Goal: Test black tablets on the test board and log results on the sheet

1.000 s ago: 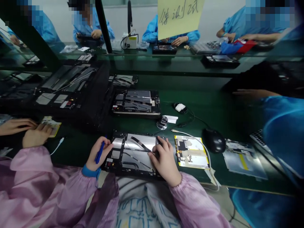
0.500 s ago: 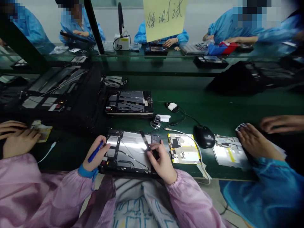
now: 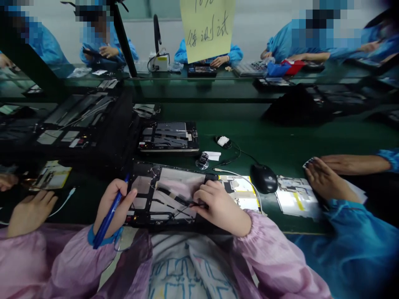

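An open tablet-like device (image 3: 181, 180) with a black frame and silver plates lies flat before me. My left hand (image 3: 109, 199), a blue band at its wrist, is closed around a blue pen (image 3: 107, 222), its fingertips at the device's left edge. The pen slants, upper end beside the frame. Over the device's right half, my right hand (image 3: 220, 203) is closed, pinching a black flat strip (image 3: 171, 194) that reaches left across the silver plate. The hand hides the strip's right end and part of the frame.
A similar device (image 3: 170, 137) lies behind, with a stack of them (image 3: 84, 124) to the left. Right are a yellow-edged battery-like panel (image 3: 243, 191), a white cable (image 3: 257, 193), a black mouse (image 3: 264, 178) and a co-worker's hands (image 3: 330, 182). Another person's hand (image 3: 33, 211) is left.
The black strip has gone from raised upright to lying low across the plate, my right hand turning over it. My left hand has moved left and down, the pen now pointing toward me.
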Demonstrator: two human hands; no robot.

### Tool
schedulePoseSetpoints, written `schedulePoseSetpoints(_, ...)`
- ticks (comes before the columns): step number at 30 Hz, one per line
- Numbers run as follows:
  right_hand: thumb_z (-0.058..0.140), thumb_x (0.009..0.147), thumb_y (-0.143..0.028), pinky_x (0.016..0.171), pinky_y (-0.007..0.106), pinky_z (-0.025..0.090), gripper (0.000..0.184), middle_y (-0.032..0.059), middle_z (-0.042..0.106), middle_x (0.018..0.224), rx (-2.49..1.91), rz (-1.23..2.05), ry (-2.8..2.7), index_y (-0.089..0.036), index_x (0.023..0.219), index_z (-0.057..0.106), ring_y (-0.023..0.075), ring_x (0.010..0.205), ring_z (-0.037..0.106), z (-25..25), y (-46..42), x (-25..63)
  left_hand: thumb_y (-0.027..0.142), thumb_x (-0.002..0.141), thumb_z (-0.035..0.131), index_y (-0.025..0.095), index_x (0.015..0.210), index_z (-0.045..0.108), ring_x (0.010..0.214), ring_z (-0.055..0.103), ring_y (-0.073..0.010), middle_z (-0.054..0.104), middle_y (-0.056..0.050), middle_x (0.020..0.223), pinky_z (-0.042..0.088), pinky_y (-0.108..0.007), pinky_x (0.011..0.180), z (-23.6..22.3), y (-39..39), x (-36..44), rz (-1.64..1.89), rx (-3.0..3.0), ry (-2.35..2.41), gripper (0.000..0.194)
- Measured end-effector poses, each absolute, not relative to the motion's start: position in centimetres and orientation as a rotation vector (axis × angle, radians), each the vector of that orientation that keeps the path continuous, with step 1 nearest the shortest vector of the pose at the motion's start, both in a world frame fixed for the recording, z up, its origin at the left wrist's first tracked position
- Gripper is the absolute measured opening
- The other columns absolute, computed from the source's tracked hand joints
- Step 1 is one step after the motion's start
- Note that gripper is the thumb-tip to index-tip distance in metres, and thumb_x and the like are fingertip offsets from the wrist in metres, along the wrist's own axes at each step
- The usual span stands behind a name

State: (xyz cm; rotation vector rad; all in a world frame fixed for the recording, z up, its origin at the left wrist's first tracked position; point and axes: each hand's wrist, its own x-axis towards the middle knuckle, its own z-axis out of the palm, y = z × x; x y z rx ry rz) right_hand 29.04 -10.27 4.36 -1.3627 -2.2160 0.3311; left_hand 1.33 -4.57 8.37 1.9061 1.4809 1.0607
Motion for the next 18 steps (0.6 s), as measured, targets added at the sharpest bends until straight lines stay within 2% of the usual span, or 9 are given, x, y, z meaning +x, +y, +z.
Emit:
schedulePoseSetpoints(3, 0.063, 0.086, -0.027, 0.069, 0.034, 0.038, 0.011, 0.0053, 0.059, 0.077, -1.298, 0.359, -2.248, -0.018, 0.078, 0.063, 0.0191, 0.077, 0.05, 5.1, -10.2, 30.1, 0.025, 0.078, 0.061, 0.021, 0.066, 0.037, 0.045, 0.036, -0.0093, 0.038, 0.007, 0.055, 0.031, -0.022, 0.043, 9.0, -4.6, 1.0, 1.135, 2.014, 1.45, 0.028)
schedulePoseSetpoints(7, 0.053, 0.087, -0.014, 0.074, 0.034, 0.047, 0.013, 0.0089, 0.06, 0.093, -1.149, 0.488, -2.221, -0.019, 0.088, 0.065, 0.0189, 0.086, 0.055, 6.1, -10.2, 32.4, 0.019, 0.079, 0.062, 0.021, 0.066, 0.037, 0.044, 0.038, -0.0086, 0.039, 0.008, 0.056, 0.034, -0.022, 0.043, 9.8, -4.6, 0.5, 1.242, 2.151, 1.381, 0.027)
schedulePoseSetpoints(10, 0.04, 0.079, 0.002, 0.088, 0.036, 0.049, 0.041, 0.0092, 0.061, 0.115, -1.054, 0.605, -2.219, -0.022, 0.103, 0.063, 0.0194, 0.108, 0.057, 7.0, -10.3, 33.7, 0.014, 0.076, 0.064, 0.021, 0.065, 0.038, 0.046, 0.042, -0.008, 0.041, 0.007, 0.058, 0.036, -0.021, 0.045, 10.2, -4.6, 0.3, 1.406, 2.304, 1.273, 0.028)
schedulePoseSetpoints(13, 0.035, 0.071, 0.007, 0.096, 0.037, 0.048, 0.06, 0.0076, 0.061, 0.122, -0.976, 0.638, -2.154, -0.023, 0.119, 0.056, 0.0175, 0.116, 0.055, 8.0, -10.1, 33.3, 0.006, 0.073, 0.064, 0.021, 0.064, 0.039, 0.046, 0.048, -0.0078, 0.042, 0.008, 0.055, 0.04, -0.019, 0.046, 10.9, -4.7, 0.7, 1.503, 2.504, 1.048, 0.031)
schedulePoseSetpoints(15, 0.038, 0.073, 0.004, 0.098, 0.038, 0.047, 0.06, 0.0087, 0.061, 0.123, -0.943, 0.623, -2.096, -0.021, 0.126, 0.05, 0.0182, 0.118, 0.053, 8.5, -9.9, 32.1, 0.002, 0.071, 0.063, 0.021, 0.061, 0.038, 0.045, 0.049, -0.0078, 0.043, 0.007, 0.052, 0.041, -0.018, 0.045, 11.7, -4.9, 1.2, 1.469, 2.66, 0.901, 0.033)
schedulePoseSetpoints(18, 0.039, 0.08, -0.003, 0.097, 0.041, 0.048, 0.049, 0.0123, 0.062, 0.119, -0.945, 0.616, -2.075, -0.016, 0.126, 0.049, 0.0211, 0.115, 0.054, 8.7, -9.4, 30.0, 0.0, 0.068, 0.061, 0.02, 0.053, 0.036, 0.046, 0.05, -0.0083, 0.053, 0.004, 0.055, 0.041, -0.018, 0.043, 13.0, -5.2, 1.7, 1.413, 2.831, 0.752, 0.035)
